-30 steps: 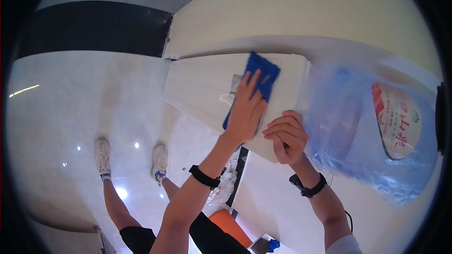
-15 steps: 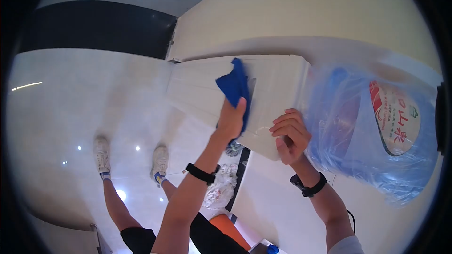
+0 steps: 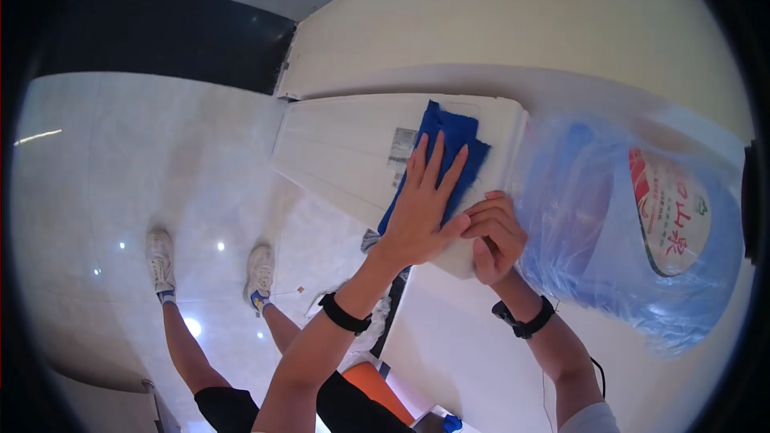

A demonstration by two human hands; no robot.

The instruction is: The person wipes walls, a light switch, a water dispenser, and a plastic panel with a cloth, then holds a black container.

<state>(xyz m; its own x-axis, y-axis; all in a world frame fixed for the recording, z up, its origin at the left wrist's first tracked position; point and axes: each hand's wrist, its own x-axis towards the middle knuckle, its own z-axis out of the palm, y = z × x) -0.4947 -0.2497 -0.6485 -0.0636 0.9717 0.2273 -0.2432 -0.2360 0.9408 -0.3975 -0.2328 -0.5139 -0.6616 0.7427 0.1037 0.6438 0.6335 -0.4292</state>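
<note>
A blue cloth (image 3: 457, 132) lies on the upper face of a white appliance (image 3: 329, 132), beside a printed label (image 3: 403, 146). Flat on the cloth rests my left hand (image 3: 421, 212), palm down, fingers spread and thumb stretched to the right. My right hand (image 3: 497, 236) is at the appliance's near right edge, its fingers curled and pressed together close to the left thumb. What lies inside those curled fingers is hidden. Just right of my right hand is a large blue water bottle (image 3: 569, 216) in clear plastic wrap, with a red and white label (image 3: 674, 212).
A pale wall (image 3: 513, 16) runs along the far side. Below the appliance are crumpled clear plastic (image 3: 370, 333), an orange object (image 3: 377, 389) and a small blue item (image 3: 452, 423). My legs and light shoes (image 3: 160, 261) show on the glossy floor (image 3: 104, 176) at left.
My left hand first bunched and lifted the cloth, uncovering a slot. Now it is flat and spread again on the cloth, further right. My right hand has stayed at the edge.
</note>
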